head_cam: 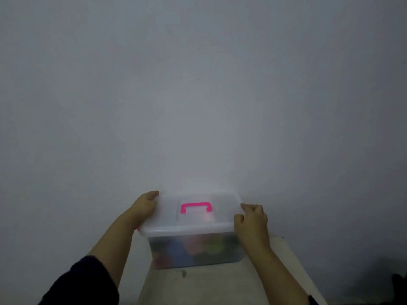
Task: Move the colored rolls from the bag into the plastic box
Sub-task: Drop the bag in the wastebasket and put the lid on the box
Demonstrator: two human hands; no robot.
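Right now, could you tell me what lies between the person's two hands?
In the head view, the lidded plastic box with its pink handle lies between the left hand and right hand.

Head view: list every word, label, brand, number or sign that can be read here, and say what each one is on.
None can be read.
Translucent plastic box with pink handle: no label or print shows on its lid or walls.
Coloured rolls inside: blurred through the wall, no text visible.
Pale table top: only dark smudges, no writing.
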